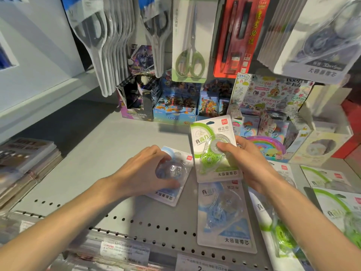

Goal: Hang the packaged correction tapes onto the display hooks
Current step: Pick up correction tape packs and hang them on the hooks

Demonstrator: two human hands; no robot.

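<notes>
On the grey shelf [101,153], the right hand [252,163] pinches a green blister-packed correction tape [214,149] while the left hand [144,169] grasps a blue one [173,184] at nine o'clock; thumb-only pinching risks dropping.

Green correction tape pack [214,149] reads "修正带", "大容量带芯".

Left of my left hand [144,171] fingers I see bare shelf [93,153]. Beyond both sets of fingertips, card boxes [175,106] block the back; hanging scissors packs [188,42] crowd above.
</notes>
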